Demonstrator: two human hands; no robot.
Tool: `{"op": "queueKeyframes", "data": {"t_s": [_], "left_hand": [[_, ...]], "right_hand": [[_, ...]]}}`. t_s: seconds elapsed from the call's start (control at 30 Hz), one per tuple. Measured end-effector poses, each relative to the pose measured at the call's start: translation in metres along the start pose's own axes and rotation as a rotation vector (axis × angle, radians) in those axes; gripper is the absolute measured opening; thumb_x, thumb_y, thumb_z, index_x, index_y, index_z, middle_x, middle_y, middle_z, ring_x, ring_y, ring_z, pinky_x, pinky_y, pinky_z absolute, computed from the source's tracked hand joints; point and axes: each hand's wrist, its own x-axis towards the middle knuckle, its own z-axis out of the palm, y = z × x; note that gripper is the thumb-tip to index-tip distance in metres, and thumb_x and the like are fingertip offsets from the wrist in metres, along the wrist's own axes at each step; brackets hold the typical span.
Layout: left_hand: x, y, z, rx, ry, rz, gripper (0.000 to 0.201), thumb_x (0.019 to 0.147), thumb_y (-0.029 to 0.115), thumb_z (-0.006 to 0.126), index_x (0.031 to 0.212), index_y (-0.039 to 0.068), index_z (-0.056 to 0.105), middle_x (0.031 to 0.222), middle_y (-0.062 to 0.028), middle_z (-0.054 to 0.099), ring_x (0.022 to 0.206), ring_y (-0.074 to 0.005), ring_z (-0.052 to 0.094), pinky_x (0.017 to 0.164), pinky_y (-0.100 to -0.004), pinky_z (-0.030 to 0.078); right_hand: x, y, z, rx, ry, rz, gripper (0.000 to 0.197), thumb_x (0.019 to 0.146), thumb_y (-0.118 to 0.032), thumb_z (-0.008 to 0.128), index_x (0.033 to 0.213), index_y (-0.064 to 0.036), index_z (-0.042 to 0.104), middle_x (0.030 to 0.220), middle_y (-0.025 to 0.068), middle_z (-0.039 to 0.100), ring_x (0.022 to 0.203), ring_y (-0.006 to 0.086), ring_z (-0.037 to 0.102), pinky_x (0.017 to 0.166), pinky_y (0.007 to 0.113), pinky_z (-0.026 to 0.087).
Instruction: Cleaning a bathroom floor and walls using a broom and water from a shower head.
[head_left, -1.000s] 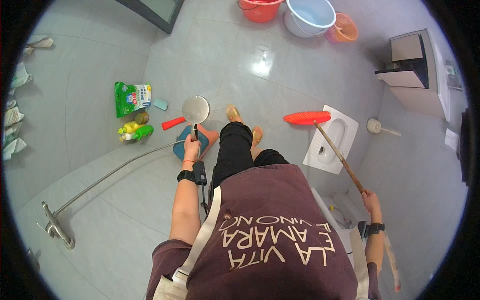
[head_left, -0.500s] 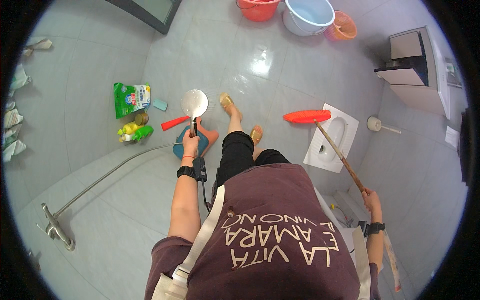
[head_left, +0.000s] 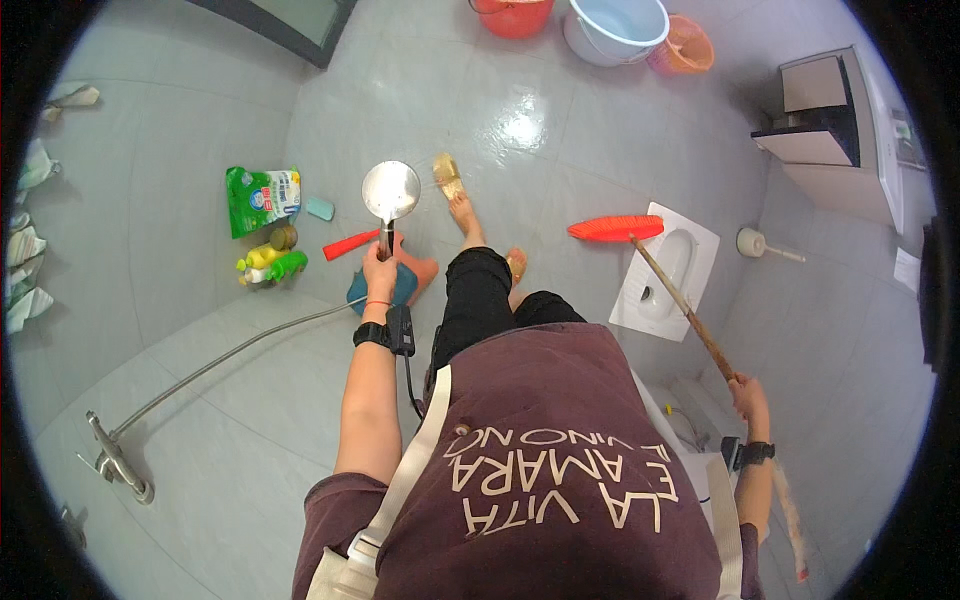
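Observation:
My left hand (head_left: 379, 275) grips the handle of a shower head (head_left: 391, 190), whose pale round face is near my outstretched foot. A metal hose (head_left: 235, 350) runs from it to the wall tap (head_left: 118, 458). My right hand (head_left: 748, 397) is wrapped round the wooden stick of a red-bristled broom (head_left: 615, 228). The broom's head rests at the left edge of the white squat toilet (head_left: 680, 270). Behind my left hand stands a blue and orange stool (head_left: 405, 280), partly hidden, with a red handle-like piece (head_left: 350, 245) beside it.
By the left wall are a green detergent bag (head_left: 262, 200), a teal soap bar (head_left: 320, 208) and several bottles (head_left: 272, 260). Far off stand a red bucket (head_left: 512, 18), a pale blue bucket (head_left: 615, 30) and an orange basket (head_left: 683, 45). A toilet brush (head_left: 752, 243) and a cabinet (head_left: 820, 140) are right.
My foot on the left has stepped forward, away from me. The shower head has shifted slightly and its spray is no longer plainly visible. The broom has hardly moved.

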Motion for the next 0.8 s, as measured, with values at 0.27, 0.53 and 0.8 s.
{"op": "queueKeyframes", "data": {"t_s": [0.27, 0.53, 0.8], "left_hand": [[-0.007, 0.028, 0.008, -0.137, 0.109, -0.040, 0.021, 0.059, -0.004, 0.053, 0.080, 0.000, 0.050, 0.068, -0.0027, 0.049, 0.061, -0.0126, 0.046, 0.058, -0.0256, 0.038], [-0.004, 0.001, -0.002, 0.017, 0.075, -0.036, 0.023, 0.058, -0.004, 0.049, 0.081, 0.000, 0.048, 0.068, -0.0038, 0.049, 0.061, -0.0134, 0.046, 0.059, -0.0250, 0.038], [-0.021, 0.028, -0.001, 0.025, 0.068, -0.079, 0.020, 0.060, -0.006, 0.048, 0.079, 0.001, 0.048, 0.065, -0.0029, 0.046, 0.059, -0.0131, 0.044, 0.056, -0.0242, 0.036]], "right_hand": [[0.020, 0.030, 0.019, 0.110, 0.052, -0.090, 0.032, 0.074, -0.022, 0.047, 0.102, -0.0087, 0.052, 0.053, 0.0087, 0.050, 0.039, 0.0149, 0.046, 0.037, 0.028, 0.036], [0.023, 0.028, 0.017, 0.128, 0.030, -0.074, 0.031, 0.075, -0.023, 0.045, 0.103, -0.0122, 0.052, 0.046, 0.0044, 0.045, 0.033, 0.0142, 0.041, 0.030, 0.028, 0.033], [0.029, 0.032, 0.014, 0.155, -0.072, -0.036, 0.031, 0.075, -0.022, 0.043, 0.104, -0.0146, 0.051, 0.044, 0.0011, 0.041, 0.032, 0.0108, 0.038, 0.029, 0.025, 0.030]]}}
